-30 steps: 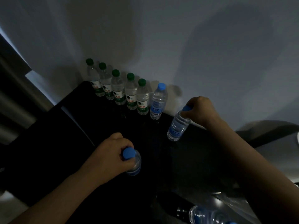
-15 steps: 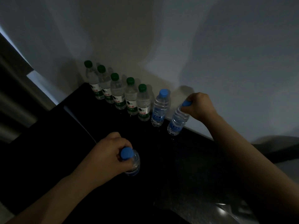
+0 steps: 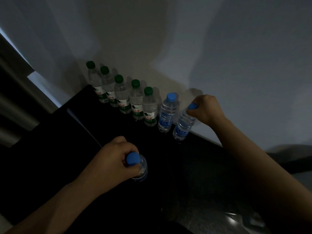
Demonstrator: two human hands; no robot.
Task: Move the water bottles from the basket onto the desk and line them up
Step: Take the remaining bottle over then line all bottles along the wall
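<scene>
On the black desk [image 3: 185,174], five green-capped clear plastic bottles [image 3: 125,98] plus one blue-capped bottle [image 3: 168,114] are lined upright along the wall [image 3: 236,65]; a second blue-capped bottle [image 3: 183,124], cap up, is gripped by the right hand [image 3: 206,109] at the row's end, a third blue-capped bottle [image 3: 141,169], cap up, by the left hand [image 3: 111,159] nearer.

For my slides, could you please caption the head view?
Right hand holds a blue-capped water bottle beside a six-bottle row on the black desk; left hand grips another blue-capped bottle.
</scene>
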